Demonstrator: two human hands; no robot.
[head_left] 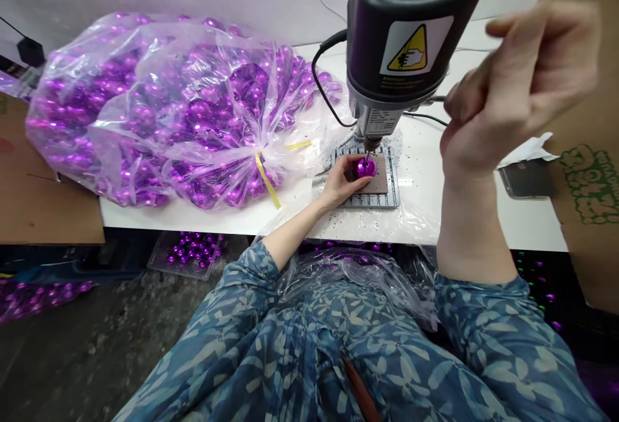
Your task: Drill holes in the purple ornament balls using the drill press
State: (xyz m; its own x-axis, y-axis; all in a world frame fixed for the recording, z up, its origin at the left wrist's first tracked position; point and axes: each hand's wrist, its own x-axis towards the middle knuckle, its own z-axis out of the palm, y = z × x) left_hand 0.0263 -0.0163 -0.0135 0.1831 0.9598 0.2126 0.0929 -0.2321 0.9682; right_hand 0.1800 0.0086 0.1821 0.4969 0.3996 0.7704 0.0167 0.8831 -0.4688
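My left hand (340,180) pinches a shiny purple ball (366,167) between thumb and fingers. The ball rests on a brown board (381,180) laid over the slotted metal base plate (393,200). Right above it stands the small drill press (411,29), its bit at the top of the ball; whether the bit has entered cannot be made out. My right hand (522,80) is raised at the machine's right side, fingers curled and slightly blurred. A short dark bar (438,98) sticks out from the press toward these fingers; anything inside their curl is hidden.
A large tied plastic bag (169,106) of purple balls fills the table's left side. Cardboard boxes stand at left (43,183) and right (590,151). A phone (525,179) lies near the right box. Below the table is a clear tray (206,267) with more balls.
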